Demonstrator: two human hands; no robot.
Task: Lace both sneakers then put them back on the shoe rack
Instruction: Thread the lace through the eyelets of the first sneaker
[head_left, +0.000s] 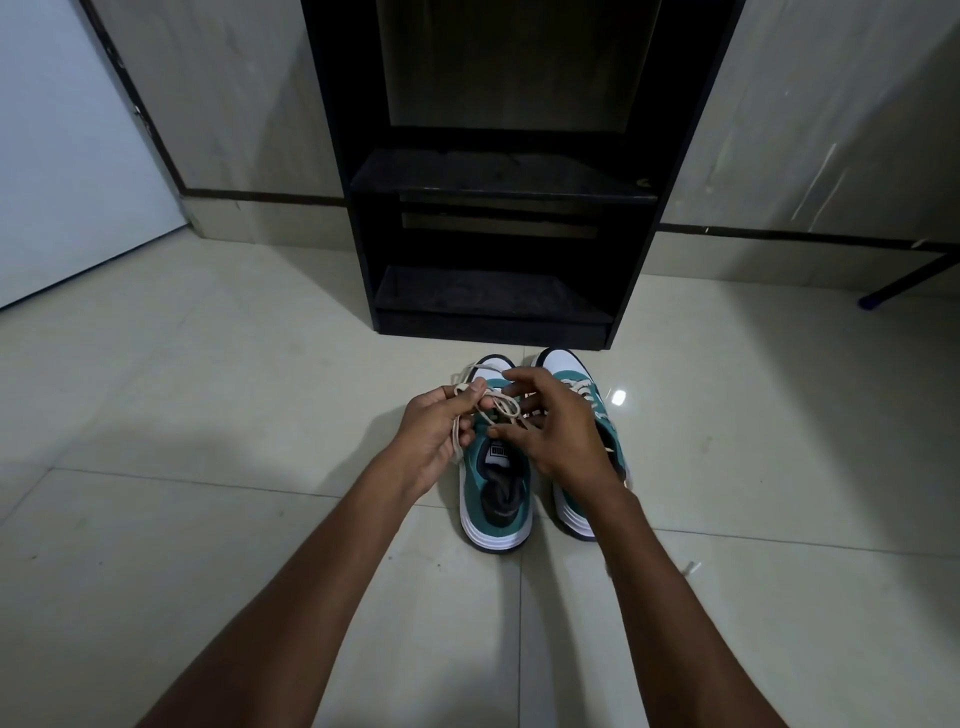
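Observation:
Two teal and white sneakers stand side by side on the tiled floor, toes toward the rack. Over the left sneaker (496, 499) my left hand (436, 436) pinches a loop of its cream lace (501, 408). My right hand (558, 426) hovers over the same lace, thumb and fingertips closing on a strand near the tongue. It also hides much of the right sneaker (571, 514), whose cream lacing (584, 389) shows above my knuckles. The black shoe rack (493, 312) stands just beyond the toes, its shelves bare.
Pale glossy floor tiles (208, 389) spread on all sides. A tiled wall with a dark skirting line (779, 236) runs behind the rack. A white door (62, 182) is at the far left, and a dark leg with a blue foot (904, 286) at the far right.

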